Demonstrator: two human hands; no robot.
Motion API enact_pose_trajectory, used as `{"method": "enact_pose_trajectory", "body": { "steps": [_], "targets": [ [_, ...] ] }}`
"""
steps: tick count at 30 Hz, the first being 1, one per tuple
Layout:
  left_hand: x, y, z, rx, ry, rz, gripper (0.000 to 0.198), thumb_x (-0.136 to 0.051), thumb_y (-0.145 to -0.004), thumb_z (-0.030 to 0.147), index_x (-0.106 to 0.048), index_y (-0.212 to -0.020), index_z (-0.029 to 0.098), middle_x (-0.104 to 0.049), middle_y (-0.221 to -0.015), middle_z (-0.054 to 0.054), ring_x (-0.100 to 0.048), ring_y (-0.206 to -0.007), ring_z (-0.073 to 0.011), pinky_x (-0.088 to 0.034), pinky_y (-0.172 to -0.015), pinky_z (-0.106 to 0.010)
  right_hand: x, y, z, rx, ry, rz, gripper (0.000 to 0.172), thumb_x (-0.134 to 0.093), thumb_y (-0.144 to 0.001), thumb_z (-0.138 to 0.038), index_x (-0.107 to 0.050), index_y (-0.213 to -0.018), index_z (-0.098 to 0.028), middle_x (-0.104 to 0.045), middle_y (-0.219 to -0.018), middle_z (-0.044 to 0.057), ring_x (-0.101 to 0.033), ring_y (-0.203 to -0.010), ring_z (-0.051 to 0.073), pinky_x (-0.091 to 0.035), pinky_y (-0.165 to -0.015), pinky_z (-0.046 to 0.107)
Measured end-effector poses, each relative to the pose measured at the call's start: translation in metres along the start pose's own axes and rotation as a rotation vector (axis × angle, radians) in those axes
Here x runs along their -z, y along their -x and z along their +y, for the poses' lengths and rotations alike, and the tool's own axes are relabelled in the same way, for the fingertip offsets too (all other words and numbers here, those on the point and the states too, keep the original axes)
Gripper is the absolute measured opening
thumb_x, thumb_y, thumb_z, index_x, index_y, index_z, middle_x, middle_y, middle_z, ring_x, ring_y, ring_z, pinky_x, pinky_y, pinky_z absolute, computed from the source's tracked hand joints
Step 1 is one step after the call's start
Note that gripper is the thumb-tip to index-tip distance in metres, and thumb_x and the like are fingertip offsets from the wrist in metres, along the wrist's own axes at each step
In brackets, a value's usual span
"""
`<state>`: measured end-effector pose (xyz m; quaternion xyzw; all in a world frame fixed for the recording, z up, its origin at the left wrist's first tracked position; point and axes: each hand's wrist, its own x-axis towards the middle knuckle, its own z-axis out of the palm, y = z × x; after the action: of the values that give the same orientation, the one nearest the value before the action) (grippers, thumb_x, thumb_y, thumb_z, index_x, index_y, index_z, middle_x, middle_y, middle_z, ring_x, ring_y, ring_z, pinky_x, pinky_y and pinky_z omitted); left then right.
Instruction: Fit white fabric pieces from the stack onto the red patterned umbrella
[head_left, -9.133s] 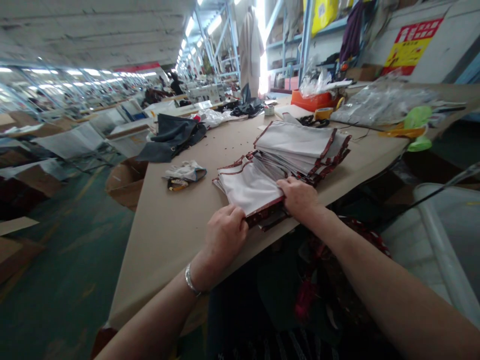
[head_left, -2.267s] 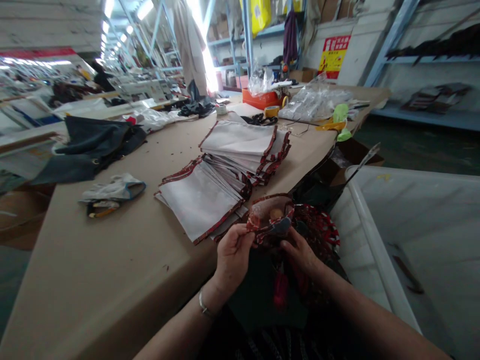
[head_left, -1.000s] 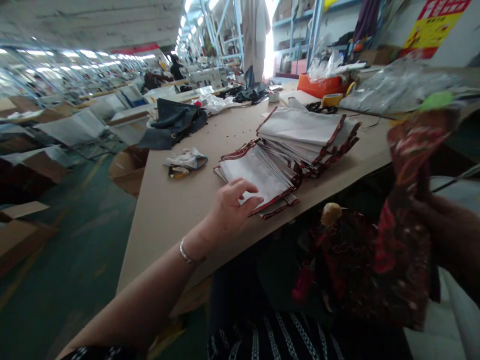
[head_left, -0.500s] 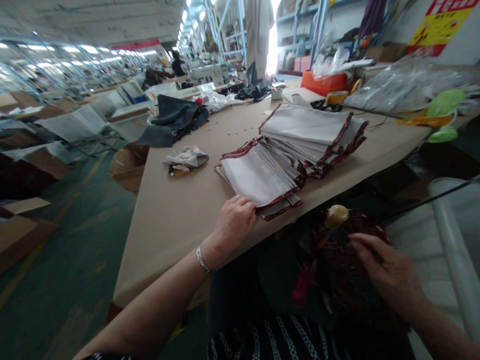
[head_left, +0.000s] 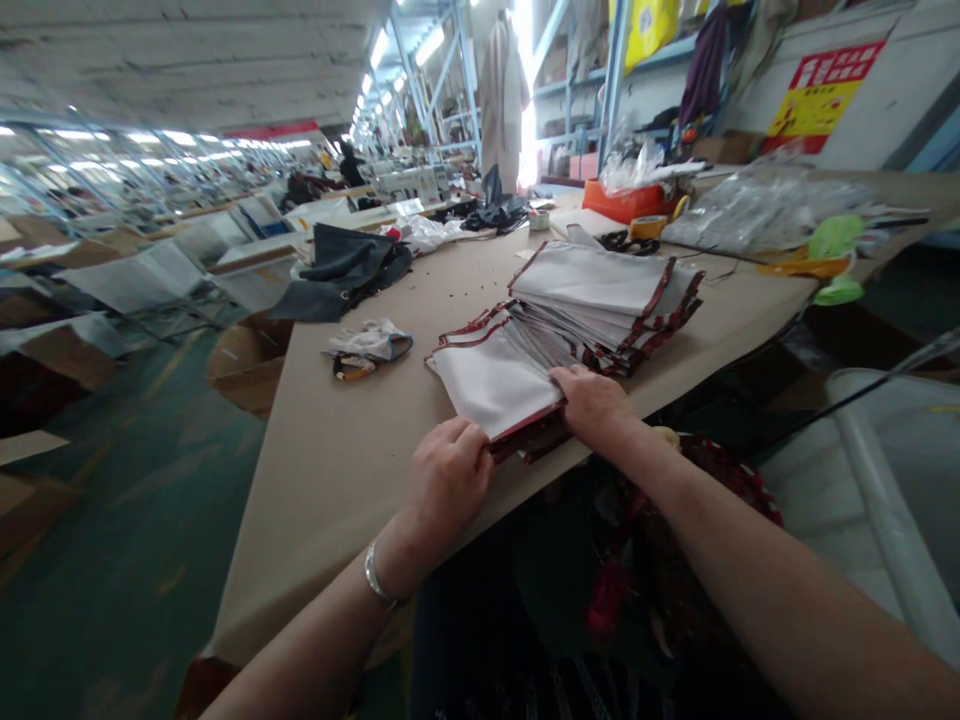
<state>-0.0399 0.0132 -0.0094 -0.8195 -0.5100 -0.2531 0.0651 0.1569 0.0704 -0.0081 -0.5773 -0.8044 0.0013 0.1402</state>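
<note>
A fanned stack of pale fabric pieces (head_left: 491, 385) with dark red patterned edging lies near the table's front edge. My left hand (head_left: 454, 470) is closed on the near left corner of the top piece, thumb and fingers pinching it. At the near right corner of the same piece, my right hand (head_left: 596, 405) pinches the edge. Behind it, overlapping, spreads a second pile of the same pieces (head_left: 592, 280). Beneath my right forearm, below the table edge, hangs a dark red patterned bundle (head_left: 720, 480), partly hidden.
On the brown-covered table (head_left: 337, 480) lie a white work glove (head_left: 371, 342) and dark folded fabric (head_left: 349, 265) at left. Farther back are an orange box (head_left: 622, 202), a tape roll (head_left: 646, 227) and clear plastic bags (head_left: 765, 205). A cardboard box (head_left: 251, 365) stands on the floor at left.
My right hand has moved up and left from beside the red bundle to the fabric stack and grips its edge. The left hand has shifted slightly down and left, still on the corner.
</note>
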Motion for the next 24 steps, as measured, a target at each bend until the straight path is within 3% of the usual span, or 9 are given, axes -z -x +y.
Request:
{"method": "enact_pose_trajectory", "body": {
  "steps": [3,7,10,13,18,21,24],
  "targets": [
    [-0.006,0.012,-0.003,0.085,0.046,-0.021,0.011,-0.049,-0.080,0.014,-0.055,-0.073,0.020,-0.059,-0.075,-0.003,-0.056,-0.070,-0.0166,-0.042,-0.066,-0.028,0.003,0.027,0.011,-0.088,-0.196,0.096,0.049,-0.047,-0.078,-0.008,-0.054,-0.126,-0.015,-0.067,-0.111,0.012,-0.064,-0.094,0.027,-0.048,-0.082,0.036],
    [-0.027,0.012,-0.001,0.245,0.248,0.039,0.011,-0.048,-0.079,0.013,-0.056,-0.078,0.020,-0.057,-0.067,0.001,-0.053,-0.060,-0.0135,-0.039,-0.059,-0.025,0.000,0.057,0.015,0.028,-0.211,0.236,0.053,-0.046,-0.077,-0.008,-0.054,-0.129,-0.012,-0.065,-0.120,0.014,-0.059,-0.104,0.030,-0.045,-0.093,0.042],
    [-0.042,-0.003,0.000,0.320,0.483,0.201,0.009,-0.050,-0.078,0.013,-0.056,-0.078,0.020,-0.056,-0.065,0.003,-0.053,-0.059,-0.0114,-0.040,-0.059,-0.023,-0.006,0.050,0.016,-0.031,-0.297,0.207,0.053,-0.042,-0.076,-0.006,-0.056,-0.127,-0.011,-0.067,-0.116,0.015,-0.061,-0.101,0.030,-0.047,-0.091,0.043],
    [-0.046,-0.027,-0.001,0.431,0.757,0.352,0.002,-0.056,-0.078,0.019,-0.054,-0.077,0.020,-0.053,-0.060,0.005,-0.051,-0.051,-0.0092,-0.039,-0.051,-0.020,-0.009,0.025,0.015,-0.128,-0.594,0.302,0.056,-0.042,-0.072,-0.007,-0.057,-0.125,-0.014,-0.069,-0.111,0.010,-0.063,-0.100,0.026,-0.049,-0.089,0.038],
    [-0.023,-0.059,0.006,0.455,1.046,0.459,0.010,-0.061,-0.074,0.018,-0.053,-0.079,0.020,-0.054,-0.056,0.007,-0.050,-0.044,-0.0067,-0.037,-0.041,-0.015,0.000,-0.001,0.004,-0.071,-1.034,0.516,0.045,-0.041,-0.080,-0.015,-0.054,-0.123,-0.021,-0.067,-0.113,0.004,-0.061,-0.105,0.019,-0.049,-0.093,0.035],
    [0.002,-0.060,0.026,0.445,1.254,0.525,0.017,-0.066,-0.073,0.019,-0.051,-0.079,0.021,-0.056,-0.062,0.007,-0.050,-0.046,-0.0063,-0.037,-0.036,-0.013,0.015,0.016,0.001,0.039,-0.888,0.633,0.047,-0.040,-0.078,-0.009,-0.054,-0.122,-0.022,-0.065,-0.117,0.004,-0.059,-0.109,0.018,-0.046,-0.096,0.035],
    [0.023,-0.045,0.057,0.494,1.553,0.439,0.023,-0.070,-0.071,0.024,-0.050,-0.082,0.022,-0.058,-0.072,0.006,-0.055,-0.054,-0.0074,-0.048,-0.039,-0.016,0.024,0.062,0.008,0.155,-0.594,0.555,0.050,-0.041,-0.075,-0.004,-0.057,-0.119,-0.021,-0.065,-0.106,0.006,-0.061,-0.099,0.019,-0.049,-0.088,0.032]
  ]
}}
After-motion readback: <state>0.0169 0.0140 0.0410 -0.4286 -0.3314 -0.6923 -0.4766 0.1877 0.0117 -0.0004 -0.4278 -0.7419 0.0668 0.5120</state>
